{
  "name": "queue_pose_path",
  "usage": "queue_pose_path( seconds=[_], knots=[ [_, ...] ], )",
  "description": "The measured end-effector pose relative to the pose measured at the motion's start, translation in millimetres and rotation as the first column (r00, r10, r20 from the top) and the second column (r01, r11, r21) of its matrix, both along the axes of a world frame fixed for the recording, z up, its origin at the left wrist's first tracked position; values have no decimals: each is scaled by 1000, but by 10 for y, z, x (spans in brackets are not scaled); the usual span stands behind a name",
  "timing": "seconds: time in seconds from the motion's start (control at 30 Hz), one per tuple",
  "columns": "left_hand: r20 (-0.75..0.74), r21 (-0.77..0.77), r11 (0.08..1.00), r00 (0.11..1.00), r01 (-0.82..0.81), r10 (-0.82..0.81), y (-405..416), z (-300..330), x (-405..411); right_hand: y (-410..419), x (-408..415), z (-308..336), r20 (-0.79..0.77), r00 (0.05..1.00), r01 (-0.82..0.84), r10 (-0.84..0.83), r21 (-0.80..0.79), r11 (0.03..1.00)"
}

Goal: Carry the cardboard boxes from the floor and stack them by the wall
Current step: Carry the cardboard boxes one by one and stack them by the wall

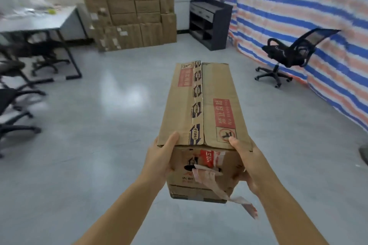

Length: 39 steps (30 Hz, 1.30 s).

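Observation:
I hold a long brown cardboard box in front of me, above the floor, its far end pointing at the back wall. It has red printed labels, blue-printed tape along the top seam and a torn label hanging from the near end. My left hand grips the near left corner, thumb on the top flap. My right hand grips the near right corner, thumb on top, fingers under the end. A tall stack of cardboard boxes stands against the back wall.
A grey table with black office chairs stands at the left. A dark shelf unit is to the right of the stack. Another black chair stands before the striped tarpaulin on the right. Grey floor lies between.

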<state>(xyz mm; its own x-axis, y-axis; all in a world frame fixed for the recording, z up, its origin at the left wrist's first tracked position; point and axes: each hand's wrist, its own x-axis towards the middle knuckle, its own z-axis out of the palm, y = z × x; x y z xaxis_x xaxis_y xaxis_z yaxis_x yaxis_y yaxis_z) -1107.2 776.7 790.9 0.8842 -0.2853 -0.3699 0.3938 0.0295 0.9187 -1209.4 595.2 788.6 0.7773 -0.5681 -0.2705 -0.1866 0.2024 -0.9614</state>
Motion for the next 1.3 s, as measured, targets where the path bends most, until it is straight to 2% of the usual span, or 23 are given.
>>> queue_pose_path(
  seconds=[0.17, 0.37, 0.6, 0.9, 1.3],
  knots=[
    [63, -28, 991, 989, -131, 132, 400, 186, 648, 264, 948, 166, 26, 988, -151, 152, -22, 988],
    [47, -24, 973, 972, -229, 230, 462, 116, 1286, 269, 1833, 81, 18, 967, -255, 256, -17, 967],
    [34, 0, 951, 950, -310, 310, -83, 8, 2396, -329, 3093, 6, 6, 944, -330, 330, -14, 944],
    [3, -42, 908, 908, -418, 418, -1025, 103, 4029, -1287, 4959, 297, 22, 896, -440, 443, -75, 895],
    [22, -50, 878, 878, -476, 477, -1015, -12, 6591, -1242, 7620, 302, 19, 870, -484, 492, -158, 861]
  ],
)
